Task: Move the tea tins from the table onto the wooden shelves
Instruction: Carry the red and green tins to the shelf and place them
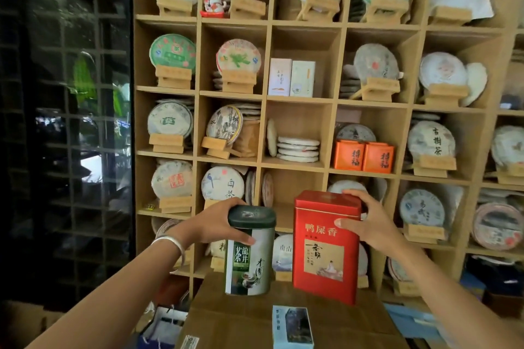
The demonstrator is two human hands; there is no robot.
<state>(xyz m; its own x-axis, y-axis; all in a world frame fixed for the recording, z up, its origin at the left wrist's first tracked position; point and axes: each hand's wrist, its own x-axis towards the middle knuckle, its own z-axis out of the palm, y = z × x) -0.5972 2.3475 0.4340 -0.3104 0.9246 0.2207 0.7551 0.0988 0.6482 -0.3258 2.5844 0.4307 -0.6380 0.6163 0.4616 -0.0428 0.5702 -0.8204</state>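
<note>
A green and white tea tin [249, 261] with a dark green lid is gripped near its top by my left hand [215, 224]. A taller red tea tin [326, 246] is gripped at its upper right by my right hand [368, 221]. Both tins are upright, side by side, at or just above the far edge of the wooden table [255, 317]. They are in front of the wooden shelves [337, 102]. The cubby right behind them [295, 181] holds only tea cakes at its left side.
A small light blue box [293, 327] lies on the table near me. Nearly every shelf cubby holds round tea cakes on wooden stands; one has two orange boxes [363, 156], another two pale boxes [292, 78]. A dark glass lattice wall [65, 122] stands left. Bags sit on the floor below.
</note>
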